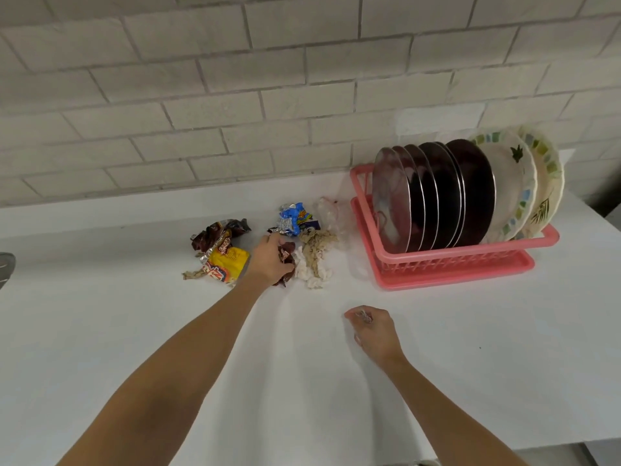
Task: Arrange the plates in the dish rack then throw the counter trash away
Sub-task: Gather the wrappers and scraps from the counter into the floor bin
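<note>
Plates (pixel 437 196) stood on edge in the pink dish rack (pixel 453 260), packed face to face so the rack held them upright to drain. I judged the plate step done.
Count: six dark metal plates (pixel 470 190) as best I could split the rims, plus two pale patterned plates (pixel 510 183) at the rack's right end. Eight total.

All the trash lay left of the rack, on the worktop (pixel 336 381):
- one clear plastic bag (pixel 327 213), just beside the rack's left wall
- one blue wrapper (pixel 297 218), next to the left
- one soiled tissue wad (pixel 314 260), nearer the person than those two
- one brown wrapper (pixel 218 233) and one yellow wrapper (pixel 230 264), further left, touching
- one paper scrap (pixel 193 274), furthest from the rack

Left hand (pixel 270 260) was just left of the tissue wad, fingers closed round a dark wrapper (pixel 286 264). Right hand (pixel 374 331) sat in front of the rack's left corner, apart from the pile, fingers curled and pinching a small shiny scrap (pixel 364 316).
My read: one piece in each hand, to carry the trash off in fewer trips. Most of it was not yet picked up. No bin in view.

Tiled wall (pixel 235 95) ran behind the rack. There was a grey object (pixel 5 267) at the far left edge; couldn't identify it.
</note>
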Action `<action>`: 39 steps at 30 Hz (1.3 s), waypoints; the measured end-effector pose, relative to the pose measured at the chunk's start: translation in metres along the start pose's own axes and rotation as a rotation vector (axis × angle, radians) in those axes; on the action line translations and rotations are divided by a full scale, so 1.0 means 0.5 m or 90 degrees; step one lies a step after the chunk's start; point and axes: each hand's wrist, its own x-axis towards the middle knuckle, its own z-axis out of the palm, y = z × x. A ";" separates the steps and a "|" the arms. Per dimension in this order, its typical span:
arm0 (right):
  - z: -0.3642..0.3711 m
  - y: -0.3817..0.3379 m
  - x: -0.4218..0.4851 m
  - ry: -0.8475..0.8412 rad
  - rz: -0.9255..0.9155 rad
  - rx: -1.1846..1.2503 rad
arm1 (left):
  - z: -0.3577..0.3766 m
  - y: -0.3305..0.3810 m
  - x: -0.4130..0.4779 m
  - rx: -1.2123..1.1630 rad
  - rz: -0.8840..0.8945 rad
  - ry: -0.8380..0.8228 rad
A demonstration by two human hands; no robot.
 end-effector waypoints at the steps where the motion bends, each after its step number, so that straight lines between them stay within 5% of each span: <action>1: 0.000 0.000 0.003 0.000 -0.003 0.000 | 0.001 -0.001 -0.005 -0.014 0.004 0.013; 12: 0.002 0.011 0.012 0.001 -0.017 -0.013 | -0.063 -0.006 -0.131 -0.335 -0.046 0.134; 19: -0.003 0.015 0.010 -0.003 -0.029 -0.047 | 0.011 0.009 -0.283 -0.399 -0.060 0.130; 28: 0.007 -0.001 -0.012 -0.003 0.009 0.071 | 0.138 0.018 -0.347 -0.164 0.063 0.069; 39: 0.012 -0.003 -0.062 -0.008 0.056 0.144 | 0.135 0.059 -0.308 -0.093 -0.037 0.038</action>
